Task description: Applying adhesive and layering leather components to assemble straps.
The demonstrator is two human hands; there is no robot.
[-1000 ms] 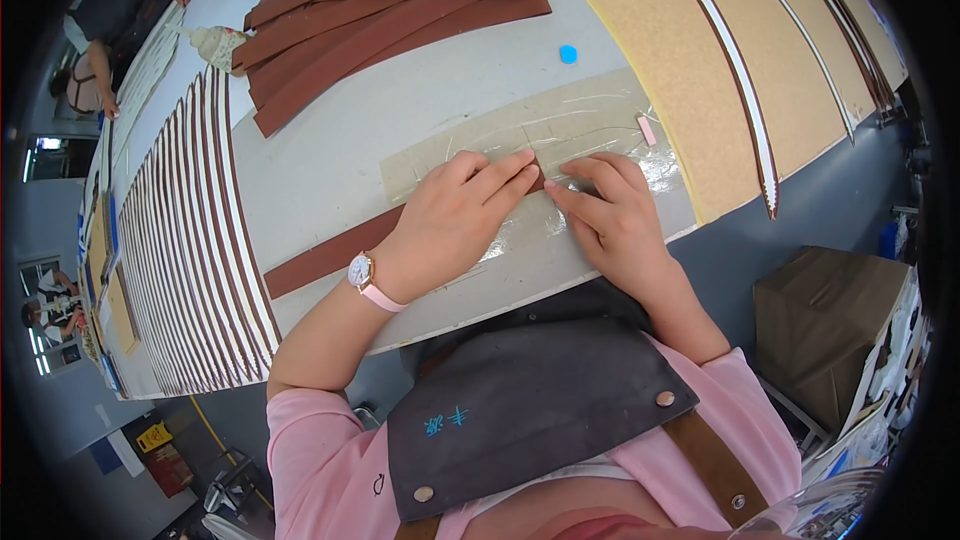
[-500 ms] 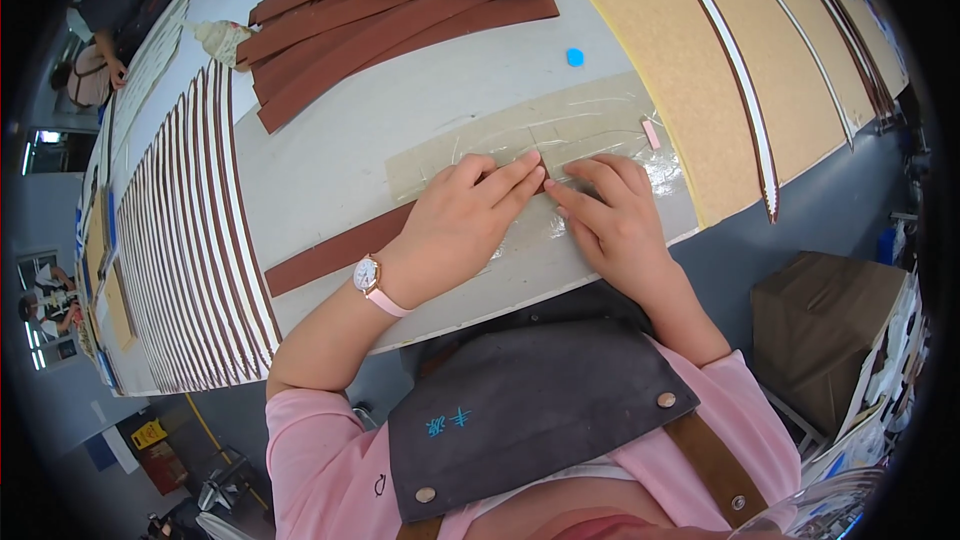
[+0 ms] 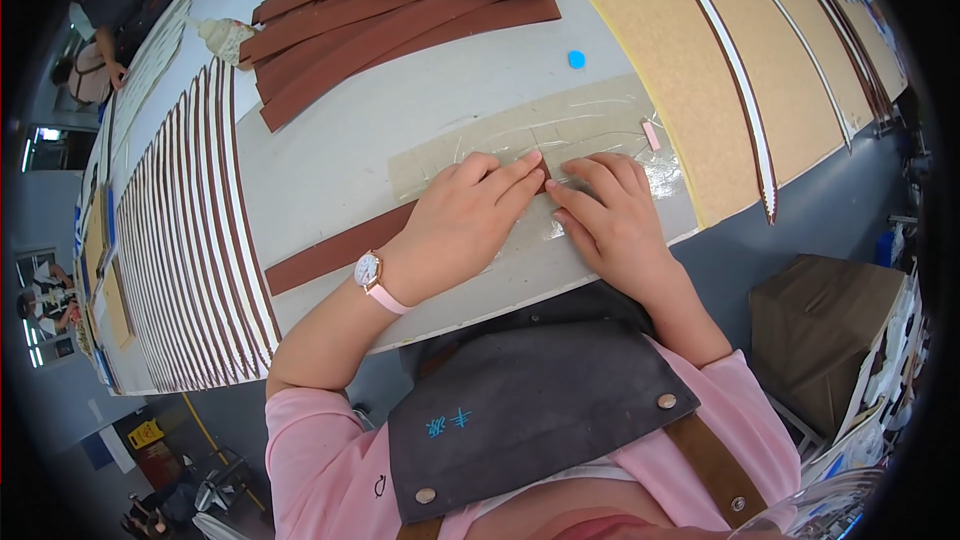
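A brown flat strip (image 3: 340,250) lies slantwise on the grey board, atop a clear ruled plastic sheet (image 3: 420,165) at its right end. Over the strip rests my left hand (image 3: 465,220), fingers stretched forward and pressing on it near its right end; the hand hides the strip's middle. My right hand (image 3: 615,220) is beside that end, its index fingertip touching the strip's corner. The right thumb sits lower, apart from the index finger, and the other fingers are loosely bent. I wear a watch (image 3: 368,270) on the left wrist.
A pile of brown strips (image 3: 400,15) lies at the back, beside a whitish wrapped bottle (image 3: 225,38). Brown-and-white strips (image 3: 190,240) stand in rows at left. A blue disc (image 3: 576,60) and pink piece (image 3: 652,135) lie near a tan board (image 3: 690,70) holding long strips.
The right hand has shifted very slightly at the strip's end. My left hand and the strip look the same.
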